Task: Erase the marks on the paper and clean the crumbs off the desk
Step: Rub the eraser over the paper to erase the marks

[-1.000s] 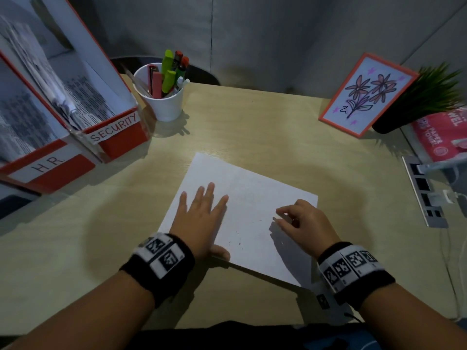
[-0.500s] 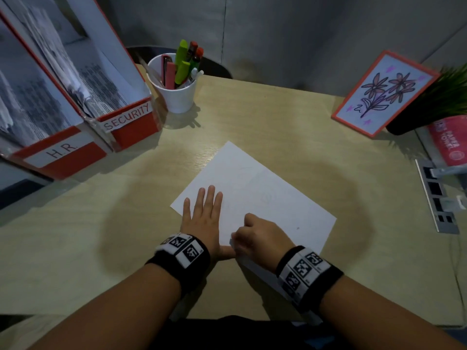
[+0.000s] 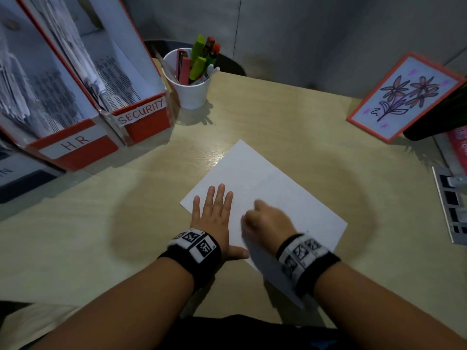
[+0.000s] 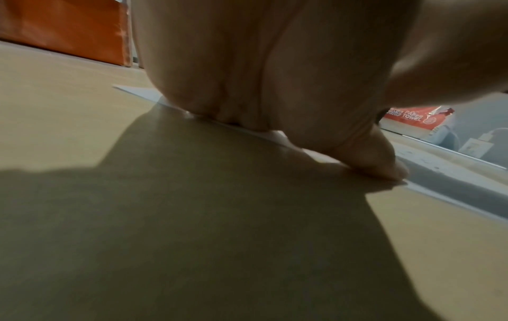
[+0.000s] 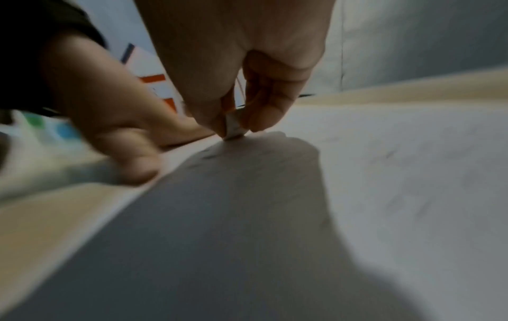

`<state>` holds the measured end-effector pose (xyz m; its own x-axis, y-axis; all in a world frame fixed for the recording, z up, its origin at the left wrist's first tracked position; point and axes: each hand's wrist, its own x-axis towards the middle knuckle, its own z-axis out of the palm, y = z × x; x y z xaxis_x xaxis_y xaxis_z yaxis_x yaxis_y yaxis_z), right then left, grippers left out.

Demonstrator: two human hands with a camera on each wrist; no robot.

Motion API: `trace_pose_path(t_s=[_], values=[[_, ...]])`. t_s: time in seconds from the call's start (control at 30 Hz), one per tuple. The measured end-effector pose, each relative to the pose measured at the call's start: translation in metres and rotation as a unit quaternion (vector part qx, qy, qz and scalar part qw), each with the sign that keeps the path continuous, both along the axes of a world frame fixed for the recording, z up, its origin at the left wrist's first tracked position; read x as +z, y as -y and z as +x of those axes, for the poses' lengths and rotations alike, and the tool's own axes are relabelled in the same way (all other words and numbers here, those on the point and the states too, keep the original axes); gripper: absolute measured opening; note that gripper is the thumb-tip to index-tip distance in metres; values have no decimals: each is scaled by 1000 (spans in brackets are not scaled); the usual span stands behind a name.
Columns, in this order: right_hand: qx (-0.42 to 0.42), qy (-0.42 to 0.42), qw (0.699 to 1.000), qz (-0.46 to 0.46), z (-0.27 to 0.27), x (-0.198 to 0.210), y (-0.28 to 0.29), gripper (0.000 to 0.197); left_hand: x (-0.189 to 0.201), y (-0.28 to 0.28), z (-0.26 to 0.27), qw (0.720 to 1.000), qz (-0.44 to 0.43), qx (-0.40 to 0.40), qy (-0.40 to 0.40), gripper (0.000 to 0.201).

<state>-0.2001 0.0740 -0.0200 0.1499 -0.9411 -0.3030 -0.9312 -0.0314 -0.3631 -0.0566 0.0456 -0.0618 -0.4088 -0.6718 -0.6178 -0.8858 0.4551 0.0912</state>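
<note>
A white sheet of paper (image 3: 273, 188) lies angled on the wooden desk (image 3: 290, 117). My left hand (image 3: 213, 215) lies flat on the sheet's near-left corner, fingers straight, pressing it down. My right hand (image 3: 265, 221) is just to its right, blurred, fingers curled. In the right wrist view its thumb and fingers pinch a small white eraser (image 5: 233, 128) whose tip touches the paper (image 5: 398, 173). Faint dark marks and specks lie on the sheet beside the eraser. In the left wrist view my palm (image 4: 261, 76) rests on the paper edge (image 4: 137, 91).
Red file boxes (image 3: 83, 137) labelled H.R. and SECURITY stand at the back left, a white cup of pens (image 3: 192, 89) beside them. A framed flower drawing (image 3: 404, 97) leans at the back right, by a dark plant pot and a red paper-towel pack (image 3: 458, 145). A power strip (image 3: 452, 205) lies at the right edge.
My right hand has moved left across the paper from its right side to beside my left hand. My left hand has stayed flat on the sheet. The head view has shifted.
</note>
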Motion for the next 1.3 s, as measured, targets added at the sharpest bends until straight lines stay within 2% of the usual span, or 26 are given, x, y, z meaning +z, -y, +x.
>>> trace_pose_path(t_s=[0.07, 0.1, 0.2, 0.27, 0.4, 0.43, 0.57, 0.63, 0.7, 0.73, 0.8, 0.87, 0.9, 1.03, 1.2, 1.3], values=[[-76, -24, 995, -60, -18, -5, 20, 17, 1, 0, 0, 1000, 10, -4, 10, 136], [-78, -18, 996, -48, -18, -6, 20, 17, 1, 0, -1, 1000, 10, -4, 11, 136], [17, 17, 999, 21, 18, 5, -12, 12, 1, 0, 0, 1000, 1, -2, 4, 133], [29, 31, 999, 27, 14, 0, -19, 15, 0, -1, -1, 1000, -1, -1, 0, 133], [-107, 7, 992, -73, -29, -13, 13, 25, 2, 0, -1, 1000, 8, -3, 12, 136], [-99, 8, 993, -66, -25, -11, 10, 24, 2, 0, -1, 1000, 8, -4, 12, 136], [42, 10, 999, 23, 12, -3, -29, 14, 1, -2, 0, 1000, 1, 3, -4, 133], [7, -9, 1000, 5, -6, -6, -12, 15, 1, 0, 0, 1000, 3, 4, 0, 135], [-75, -38, 994, -75, -29, -13, 10, 18, 1, 0, -1, 1000, 9, -2, 8, 137], [-83, -35, 994, -70, -30, -12, 13, 16, 1, 0, -1, 1000, 10, -2, 9, 137], [-15, -17, 1000, 17, -6, -2, -1, 13, 0, -1, -1, 1000, 6, 3, 2, 136], [50, -8, 998, 39, 14, -1, -21, 15, 0, -2, -1, 1000, -2, 7, -4, 135], [49, -3, 998, 41, 10, 1, -20, 16, 0, -2, -1, 1000, -3, 6, -2, 135], [-62, -53, 997, -14, -29, -9, 19, 16, 0, 0, -1, 1000, 6, -1, 12, 137], [50, 5, 997, 62, 9, 2, -27, 17, 1, -1, -1, 1000, 4, 4, 0, 134], [-47, -35, 998, -7, -22, -5, 4, 18, 4, 0, -3, 1000, 8, -1, 17, 135]])
